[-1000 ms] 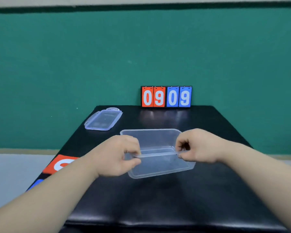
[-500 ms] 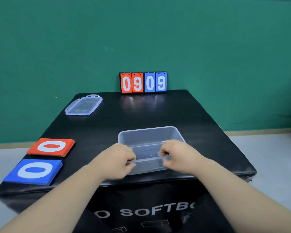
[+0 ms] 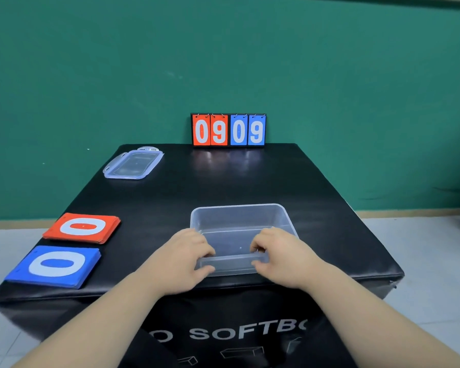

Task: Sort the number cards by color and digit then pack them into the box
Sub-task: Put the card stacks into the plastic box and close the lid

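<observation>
1. Hands, two in all, reach in from six o'clock. The left hand (image 3: 182, 264) and the right hand (image 3: 279, 258) both grip the near wall of the box (image 3: 239, 216), fingers curled over its rim and thumbs on the outside.
2. One box is in view. It is clear plastic, holds no cards, and stands upright near the six o'clock edge of the black table (image 3: 250, 179), a little toward five o'clock of the centre.
3. One clear lid (image 3: 133, 164) lies flat at about eleven o'clock on the table, well apart from the box.
4. Two stacks of number cards lie flat toward the eight o'clock corner. The red stack (image 3: 83, 227) has a white 0 on top. The blue stack (image 3: 55, 265), just beside it on the near side, also has a white 0 on top. How many cards each stack holds cannot be told.
5. One scoreboard (image 3: 228, 130) stands upright at the twelve o'clock edge against the green wall (image 3: 91, 75). It shows four cards hung on rings: two red ones reading 0 and 9, then two blue ones reading 0 and 9.
6. White lettering (image 3: 247, 332) on the table's front face reads partly "SOFTB", with the forearms covering the rest.
</observation>
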